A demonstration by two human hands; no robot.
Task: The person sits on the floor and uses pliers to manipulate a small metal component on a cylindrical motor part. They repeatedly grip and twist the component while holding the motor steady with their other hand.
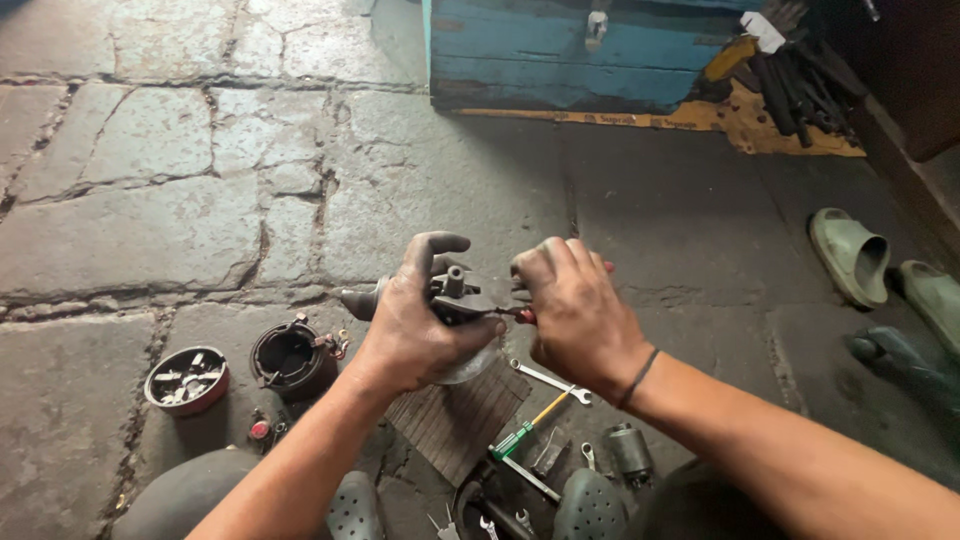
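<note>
**Both hands on a grimy metal part, held over the stone floor**

Left hand (415,320) is wrapped around a dark metal part (458,295), fingers curled over it, thumb side near; a short round stub sticks up from the part's top. Right hand (572,310) is closed on a red-handled tool (522,315), tip touching the part from the right. What kind of tool: cannot tell, most of it is hidden in the fist. Part sits mid-scene, above a ribbed dark mat (455,420).

Containers:
- Red round tin (186,380), near left on the floor, open, holds small metal bits, too small to sort out.
- Black cup-shaped housing (292,360) just right of the tin, open side up, wires at its rim, inside looks dark.
- Blue wooden box (570,50), far centre, lid shut with a latch on the front. Contents not visible.
- Dark rods (800,95) lie in a pile on yellow card, far right beside the box.

Near the mat: a small spanner (550,380), a green-and-yellow screwdriver (528,428), a grey cylinder (630,450). Green sandals (850,255) at right.
</note>
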